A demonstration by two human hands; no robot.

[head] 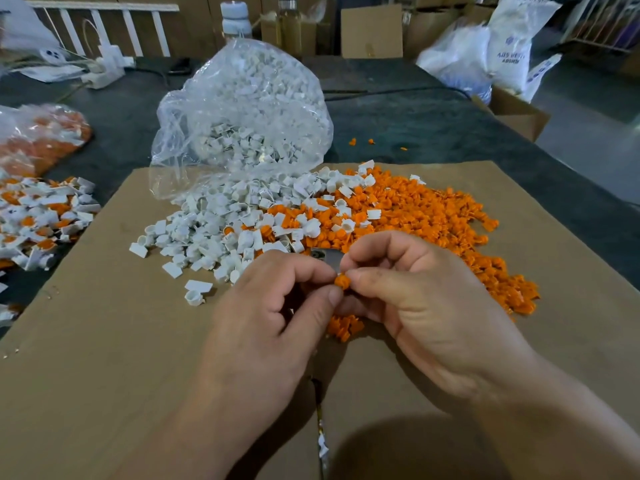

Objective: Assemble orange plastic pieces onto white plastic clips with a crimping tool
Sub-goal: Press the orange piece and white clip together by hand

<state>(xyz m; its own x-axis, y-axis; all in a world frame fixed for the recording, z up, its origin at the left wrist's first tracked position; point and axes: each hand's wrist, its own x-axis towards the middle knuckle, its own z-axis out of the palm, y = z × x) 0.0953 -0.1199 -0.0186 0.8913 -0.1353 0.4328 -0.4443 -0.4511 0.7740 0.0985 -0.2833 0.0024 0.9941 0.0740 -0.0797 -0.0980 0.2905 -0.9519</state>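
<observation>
**Both hands pinch one orange piece above the cardboard**

Far left on the dark counter [415,126] lies a heap of joined white-and-orange parts [41,216]. A clear bag [242,109] spills white clips [214,233] onto the cardboard sheet [104,341]. The left hand [273,327] and right hand [426,299] meet fingertip to fingertip, each grip clamped on a single orange piece [342,282]. Their fingers hide most of a grey metal tool head [327,258] just behind. The loose orange pile [433,216] spreads to the right.
</observation>
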